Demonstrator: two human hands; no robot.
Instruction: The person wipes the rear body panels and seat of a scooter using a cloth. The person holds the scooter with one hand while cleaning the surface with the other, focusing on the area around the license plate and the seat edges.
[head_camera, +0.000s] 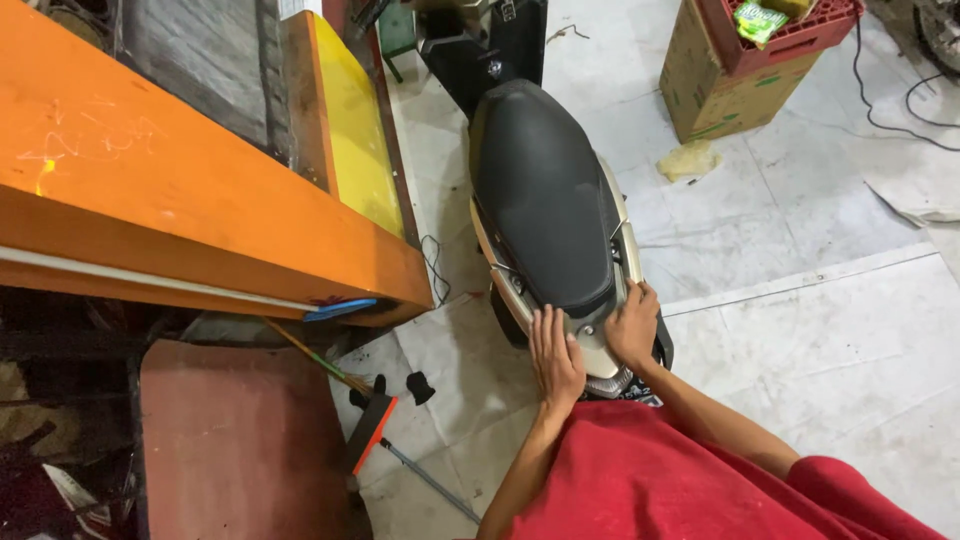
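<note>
Scooter seat (545, 195) is showing black, its tail panel (600, 350) beige; bench (180, 190) is presenting orange, the sleeve (650, 480) red, the floor (800, 300) pale grey.

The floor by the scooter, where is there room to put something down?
The widest bare patch of floor lies right of the scooter, below the cardboard box. A smaller patch sits between the scooter and the orange counter. It's crowded by the squeegee and at the scooter's tail, where the left hand and right hand rest.
</note>
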